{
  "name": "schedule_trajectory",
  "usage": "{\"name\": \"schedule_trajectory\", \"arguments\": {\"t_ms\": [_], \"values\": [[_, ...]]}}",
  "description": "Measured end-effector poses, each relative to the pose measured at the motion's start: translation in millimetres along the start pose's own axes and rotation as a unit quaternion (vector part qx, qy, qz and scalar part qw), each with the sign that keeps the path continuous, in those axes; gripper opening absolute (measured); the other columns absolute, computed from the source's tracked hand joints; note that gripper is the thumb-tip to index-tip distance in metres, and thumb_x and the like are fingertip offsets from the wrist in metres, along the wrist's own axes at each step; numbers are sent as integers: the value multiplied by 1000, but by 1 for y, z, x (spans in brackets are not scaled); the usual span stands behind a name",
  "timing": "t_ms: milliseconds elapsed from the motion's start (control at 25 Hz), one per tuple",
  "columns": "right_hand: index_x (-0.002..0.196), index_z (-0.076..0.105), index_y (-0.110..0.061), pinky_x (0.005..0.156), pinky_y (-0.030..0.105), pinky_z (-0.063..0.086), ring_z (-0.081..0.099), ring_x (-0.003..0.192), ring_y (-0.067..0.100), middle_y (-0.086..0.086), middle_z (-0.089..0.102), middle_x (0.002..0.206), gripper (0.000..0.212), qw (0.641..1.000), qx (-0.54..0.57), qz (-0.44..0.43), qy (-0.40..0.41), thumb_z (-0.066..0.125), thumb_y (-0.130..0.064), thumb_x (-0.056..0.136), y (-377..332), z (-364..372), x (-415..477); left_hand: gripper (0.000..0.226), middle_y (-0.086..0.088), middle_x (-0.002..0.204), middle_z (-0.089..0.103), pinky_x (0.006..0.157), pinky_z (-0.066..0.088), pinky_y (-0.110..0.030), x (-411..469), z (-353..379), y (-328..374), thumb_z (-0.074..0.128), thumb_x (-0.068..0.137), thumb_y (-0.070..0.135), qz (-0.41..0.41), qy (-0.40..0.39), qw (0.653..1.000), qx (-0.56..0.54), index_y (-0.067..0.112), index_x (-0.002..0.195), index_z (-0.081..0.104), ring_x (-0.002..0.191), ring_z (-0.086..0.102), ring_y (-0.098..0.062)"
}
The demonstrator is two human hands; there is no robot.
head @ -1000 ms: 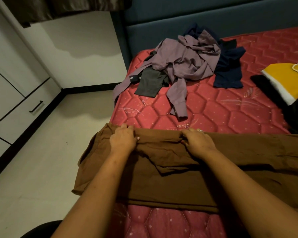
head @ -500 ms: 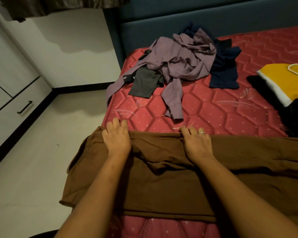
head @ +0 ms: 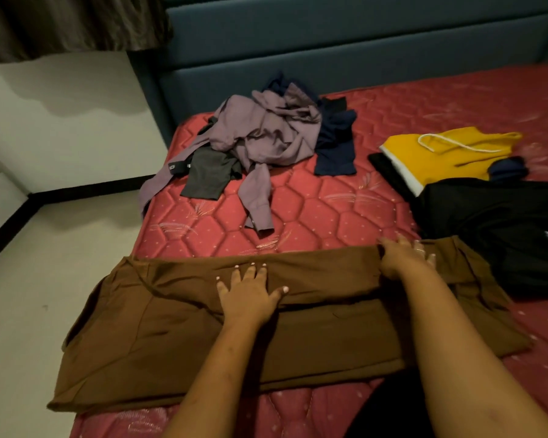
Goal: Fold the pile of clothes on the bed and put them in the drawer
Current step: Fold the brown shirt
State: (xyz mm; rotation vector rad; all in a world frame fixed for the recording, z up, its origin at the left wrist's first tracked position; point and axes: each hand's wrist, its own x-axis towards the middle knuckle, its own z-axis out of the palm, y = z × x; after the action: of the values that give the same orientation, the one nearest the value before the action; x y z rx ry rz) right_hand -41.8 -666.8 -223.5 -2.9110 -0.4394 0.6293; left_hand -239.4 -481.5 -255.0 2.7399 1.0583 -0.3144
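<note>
The left hand point(head: 250, 292) lies flat, fingers spread and straight, on the middle of the brown garment point(head: 171, 336). It seems to be pinning the folded-over upper layer so the crease does not creep. The right hand point(head: 405, 257) rests on the garment's far edge towards its right end. It is blurred, but its fingers look stretched out over the cloth rather than curled round it, probably smoothing the fold along its length. Neither hand grips anything.

The garment is spread in a long band across the near edge of the bed point(head: 314, 210), and its left end hangs past the mattress corner over the floor point(head: 60, 263). That overhang could drag the fold askew unless it is gathered in.

Beyond the garment, well apart, sits the unfolded pile point(head: 260, 134), with a mauve shirt uppermost and grey and navy pieces under it. Beyond the garment's right end is a folded yellow top point(head: 446, 156). Just beside that end, perhaps touching it, is a black garment point(head: 494, 222). These look like finished pieces set aside, clear of the folding space.

I judge the task is midway. No drawer shows plainly.
</note>
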Motion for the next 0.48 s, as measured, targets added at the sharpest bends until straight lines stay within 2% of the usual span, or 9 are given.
{"name": "schedule_trajectory", "arguments": {"t_ms": [120,200,280,360,480], "values": [[150,20,-36,114,56,14,5,143,38,7,8,158,68,988,94,120,31,52,-27,92,47,-11,-1,66,2,160,17,115,7,-55,-12,6,48,32,91,68,93,2,996,-6,37,149,24,147,11,-25],[150,17,-39,111,54,20,7,142,38,8,10,157,69,984,117,131,25,54,-31,92,56,-8,-4,57,2,161,10,115,5,-59,-17,12,81,37,93,60,155,-33,987,-23,46,147,23,148,5,-27],[149,19,-39,109,51,25,13,140,39,9,13,156,68,982,131,130,27,53,-26,92,55,-4,1,55,3,162,2,112,-1,-64,-17,16,107,38,95,57,182,-68,981,-27,53,145,18,148,-4,-30],[144,33,-38,106,46,31,28,134,40,10,22,153,58,978,169,111,51,49,-17,92,55,-3,12,55,4,162,-5,108,-5,-68,-15,19,124,36,95,56,192,-86,978,-8,57,144,11,146,-12,-34],[121,64,-32,100,38,41,49,121,36,11,50,137,43,961,226,88,130,47,-8,90,60,-3,27,50,3,161,-10,104,-8,-72,-12,22,140,28,99,53,196,-89,976,-1,60,143,5,144,-17,-38]]}}
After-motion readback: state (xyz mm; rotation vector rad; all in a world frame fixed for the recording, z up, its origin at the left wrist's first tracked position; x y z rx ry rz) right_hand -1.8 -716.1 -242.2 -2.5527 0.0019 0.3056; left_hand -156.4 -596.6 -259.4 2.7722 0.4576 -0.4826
